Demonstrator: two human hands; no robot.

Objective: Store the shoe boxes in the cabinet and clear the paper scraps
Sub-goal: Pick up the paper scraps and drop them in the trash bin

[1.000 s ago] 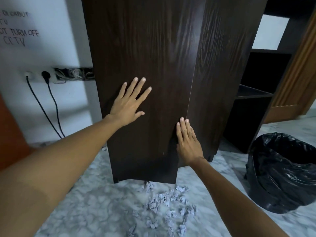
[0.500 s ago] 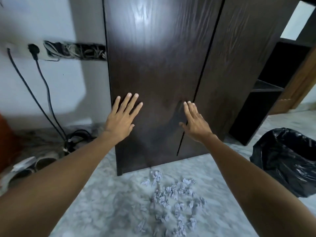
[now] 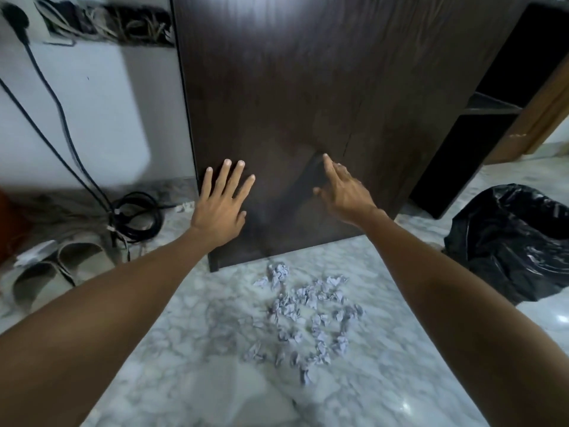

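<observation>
The dark wood cabinet (image 3: 277, 87) stands in front of me with both doors closed. My left hand (image 3: 220, 204) lies flat on the lower left door, fingers spread, holding nothing. My right hand (image 3: 343, 191) hovers near the seam between the doors, fingers extended and empty. Several crumpled white paper scraps (image 3: 308, 309) lie scattered on the marble floor just before the cabinet's base. No shoe boxes are visible.
A bin lined with a black bag (image 3: 511, 241) stands on the floor to the right. Open dark shelves (image 3: 489, 106) sit right of the cabinet. At the left are black cables (image 3: 135, 214) and a pair of grey sandals (image 3: 55, 266) near the wall.
The right door has swung shut against the left one. My right hand came off the door edge. The view tilted down, showing more floor and scraps.
</observation>
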